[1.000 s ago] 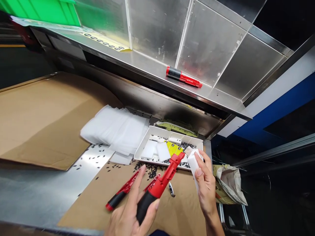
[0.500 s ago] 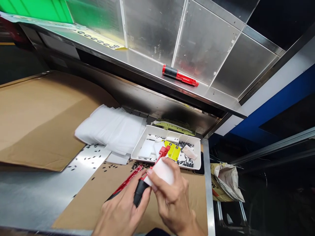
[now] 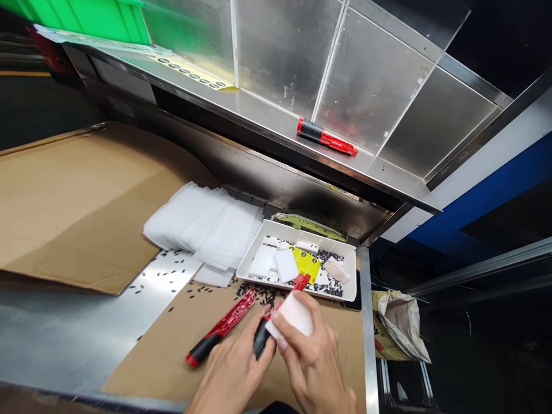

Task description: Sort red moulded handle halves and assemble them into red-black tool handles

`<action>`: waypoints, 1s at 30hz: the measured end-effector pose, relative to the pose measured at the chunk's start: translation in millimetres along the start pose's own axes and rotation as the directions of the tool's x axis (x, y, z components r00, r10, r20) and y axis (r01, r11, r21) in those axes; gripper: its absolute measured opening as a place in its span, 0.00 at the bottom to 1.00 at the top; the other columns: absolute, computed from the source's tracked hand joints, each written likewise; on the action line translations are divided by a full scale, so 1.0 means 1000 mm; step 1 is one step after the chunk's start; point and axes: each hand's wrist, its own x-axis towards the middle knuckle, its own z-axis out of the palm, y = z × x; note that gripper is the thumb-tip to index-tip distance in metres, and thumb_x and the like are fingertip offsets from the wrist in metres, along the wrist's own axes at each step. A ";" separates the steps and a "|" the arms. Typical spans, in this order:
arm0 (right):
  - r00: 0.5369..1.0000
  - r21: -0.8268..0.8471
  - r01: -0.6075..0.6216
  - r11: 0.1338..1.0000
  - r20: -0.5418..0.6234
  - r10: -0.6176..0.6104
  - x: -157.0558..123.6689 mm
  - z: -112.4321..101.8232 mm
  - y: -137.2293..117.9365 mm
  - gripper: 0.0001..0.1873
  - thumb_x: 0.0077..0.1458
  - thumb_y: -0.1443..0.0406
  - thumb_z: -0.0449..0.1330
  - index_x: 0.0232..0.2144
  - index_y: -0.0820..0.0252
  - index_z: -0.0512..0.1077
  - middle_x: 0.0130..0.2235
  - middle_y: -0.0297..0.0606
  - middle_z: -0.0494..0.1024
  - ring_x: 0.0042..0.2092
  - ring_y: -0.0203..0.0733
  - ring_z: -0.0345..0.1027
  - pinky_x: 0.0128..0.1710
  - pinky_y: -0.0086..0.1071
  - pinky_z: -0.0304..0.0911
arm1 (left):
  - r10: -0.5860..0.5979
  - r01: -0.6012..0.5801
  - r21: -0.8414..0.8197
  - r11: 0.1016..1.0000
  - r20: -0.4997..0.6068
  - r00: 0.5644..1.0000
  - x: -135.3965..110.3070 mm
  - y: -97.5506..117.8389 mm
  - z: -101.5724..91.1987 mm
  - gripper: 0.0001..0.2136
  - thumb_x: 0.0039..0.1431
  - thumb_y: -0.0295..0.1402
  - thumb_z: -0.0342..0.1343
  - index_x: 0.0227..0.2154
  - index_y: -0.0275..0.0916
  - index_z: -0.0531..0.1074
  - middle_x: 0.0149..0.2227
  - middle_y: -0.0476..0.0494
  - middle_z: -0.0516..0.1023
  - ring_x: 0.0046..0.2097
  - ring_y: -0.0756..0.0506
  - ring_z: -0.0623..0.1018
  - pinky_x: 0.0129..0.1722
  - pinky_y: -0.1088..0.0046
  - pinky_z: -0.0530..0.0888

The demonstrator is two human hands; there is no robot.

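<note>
Near the front edge of the tabletop, both hands are closed on the same red-and-black tool. The left hand wraps the tool's black grip from below, while the right hand presses a small white pad against the red shaft. A second ago the right hand held that pad apart, off to the right, and the tool stood tilted up and bare; now the pad covers the middle of the shaft and only the red tip pokes out toward the white tray. Judging from this, the wrapping or wiping of the tool is under way rather than about to start.

A second red tool lies flat on the cardboard sheet just left of the hands. Small black bits are scattered between it and the tray. A stack of white sheets lies left of the tray, and a third red tool rests on the far metal shelf.
</note>
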 end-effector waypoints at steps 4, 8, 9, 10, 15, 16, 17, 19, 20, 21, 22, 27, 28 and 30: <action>1.000 -0.003 -0.015 1.000 0.007 0.015 0.002 0.001 0.003 0.22 0.64 0.66 0.53 0.57 0.41 0.69 0.61 0.43 0.65 0.54 0.50 0.71 0.43 0.42 0.75 | -0.044 0.043 -0.038 0.998 -0.042 0.998 0.005 -0.001 -0.005 0.22 0.66 0.40 0.39 0.56 0.34 0.61 0.42 0.36 0.84 0.39 0.36 0.84 0.33 0.65 0.76; 0.995 -0.168 -0.066 0.984 0.058 0.077 0.034 -0.005 0.011 0.20 0.64 0.65 0.53 0.55 0.45 0.72 0.62 0.48 0.64 0.49 0.55 0.73 0.39 0.47 0.74 | -0.076 0.069 -0.103 0.992 -0.069 0.995 0.002 0.009 -0.004 0.23 0.68 0.45 0.40 0.58 0.37 0.54 0.41 0.35 0.83 0.34 0.36 0.84 0.28 0.66 0.74; 0.992 -0.179 -0.109 0.978 0.043 0.119 0.041 -0.010 0.016 0.19 0.64 0.65 0.52 0.55 0.46 0.73 0.62 0.49 0.64 0.48 0.55 0.73 0.39 0.48 0.73 | -0.071 0.062 -0.138 0.989 -0.068 0.995 0.000 0.013 -0.004 0.23 0.68 0.46 0.40 0.59 0.38 0.53 0.43 0.35 0.82 0.34 0.38 0.84 0.29 0.66 0.75; 0.987 -0.148 -0.154 0.977 0.016 0.158 0.047 -0.016 0.022 0.19 0.65 0.64 0.52 0.54 0.47 0.74 0.62 0.48 0.64 0.48 0.54 0.73 0.42 0.48 0.72 | -0.074 0.062 -0.187 0.980 -0.061 0.995 -0.002 0.017 -0.004 0.23 0.67 0.46 0.40 0.59 0.39 0.52 0.43 0.36 0.82 0.34 0.39 0.84 0.31 0.67 0.75; 0.957 0.364 -0.219 0.905 -0.099 0.271 0.043 -0.043 0.066 0.19 0.67 0.56 0.50 0.55 0.48 0.73 0.61 0.40 0.64 0.60 0.45 0.61 0.59 0.38 0.60 | -0.192 0.190 -0.436 0.879 0.039 0.981 -0.007 0.032 -0.018 0.23 0.63 0.48 0.45 0.57 0.45 0.52 0.33 0.49 0.82 0.26 0.43 0.79 0.38 0.66 0.75; 0.952 0.420 -0.226 0.879 -0.094 0.290 0.038 -0.045 0.074 0.20 0.67 0.55 0.50 0.55 0.49 0.74 0.60 0.40 0.64 0.62 0.45 0.59 0.60 0.37 0.58 | -0.203 0.200 -0.456 0.867 0.041 0.978 -0.007 0.033 -0.020 0.23 0.61 0.48 0.46 0.56 0.45 0.52 0.32 0.50 0.82 0.29 0.42 0.80 0.40 0.65 0.74; 0.949 0.455 -0.237 0.859 -0.082 0.305 0.034 -0.045 0.080 0.20 0.67 0.55 0.51 0.54 0.49 0.74 0.60 0.40 0.64 0.63 0.45 0.58 0.61 0.37 0.56 | -0.211 0.203 -0.474 0.857 0.037 0.977 -0.007 0.034 -0.022 0.23 0.61 0.48 0.46 0.55 0.45 0.53 0.32 0.49 0.82 0.34 0.41 0.81 0.43 0.64 0.73; 0.945 0.492 -0.249 0.834 -0.066 0.321 0.027 -0.044 0.087 0.20 0.66 0.53 0.52 0.54 0.47 0.74 0.61 0.40 0.64 0.63 0.46 0.56 0.62 0.39 0.54 | -0.236 0.223 -0.505 0.834 0.039 0.971 -0.008 0.035 -0.024 0.23 0.59 0.49 0.47 0.54 0.46 0.54 0.35 0.47 0.83 0.41 0.39 0.81 0.45 0.63 0.72; 0.943 0.504 -0.250 0.827 -0.066 0.325 0.024 -0.044 0.088 0.20 0.66 0.53 0.52 0.54 0.46 0.74 0.61 0.40 0.63 0.63 0.47 0.56 0.62 0.40 0.54 | -0.254 0.243 -0.510 0.825 0.050 0.966 -0.008 0.035 -0.025 0.24 0.59 0.49 0.47 0.54 0.46 0.54 0.36 0.46 0.83 0.44 0.38 0.81 0.45 0.63 0.72; 0.942 0.511 -0.248 0.823 -0.070 0.327 0.023 -0.044 0.088 0.19 0.66 0.52 0.52 0.54 0.44 0.73 0.61 0.39 0.63 0.63 0.48 0.56 0.61 0.41 0.55 | -0.268 0.260 -0.512 0.818 0.060 0.961 -0.009 0.035 -0.024 0.24 0.58 0.50 0.47 0.54 0.46 0.54 0.37 0.46 0.83 0.46 0.38 0.80 0.44 0.63 0.72; 0.942 0.512 -0.244 0.823 -0.075 0.326 0.022 -0.045 0.086 0.19 0.66 0.52 0.52 0.55 0.43 0.73 0.61 0.39 0.62 0.63 0.48 0.56 0.61 0.42 0.55 | -0.279 0.274 -0.511 0.815 0.068 0.958 -0.009 0.034 -0.024 0.24 0.58 0.50 0.47 0.54 0.47 0.53 0.37 0.47 0.83 0.48 0.37 0.80 0.44 0.62 0.72; 0.966 0.485 -0.176 0.857 -0.081 0.244 0.021 -0.054 0.061 0.17 0.66 0.54 0.52 0.55 0.37 0.71 0.62 0.35 0.59 0.63 0.46 0.56 0.63 0.42 0.55 | -0.287 0.278 -0.488 0.828 0.058 0.956 -0.012 0.028 -0.021 0.24 0.57 0.51 0.49 0.53 0.48 0.54 0.39 0.46 0.83 0.48 0.36 0.79 0.47 0.60 0.72; 0.974 0.460 -0.158 0.874 -0.070 0.213 0.021 -0.054 0.054 0.17 0.67 0.55 0.51 0.55 0.35 0.71 0.63 0.34 0.59 0.64 0.46 0.56 0.62 0.42 0.55 | -0.279 0.265 -0.494 0.828 0.047 0.959 -0.013 0.026 -0.020 0.24 0.57 0.51 0.49 0.53 0.48 0.55 0.41 0.44 0.83 0.49 0.36 0.79 0.46 0.61 0.73; 0.989 0.358 -0.123 0.926 -0.034 0.145 0.024 -0.050 0.045 0.18 0.67 0.56 0.51 0.56 0.34 0.70 0.63 0.34 0.58 0.63 0.47 0.57 0.61 0.44 0.58 | -0.237 0.205 -0.507 0.837 0.000 0.971 -0.017 0.023 -0.016 0.25 0.58 0.50 0.51 0.54 0.47 0.55 0.45 0.41 0.82 0.49 0.37 0.80 0.45 0.64 0.74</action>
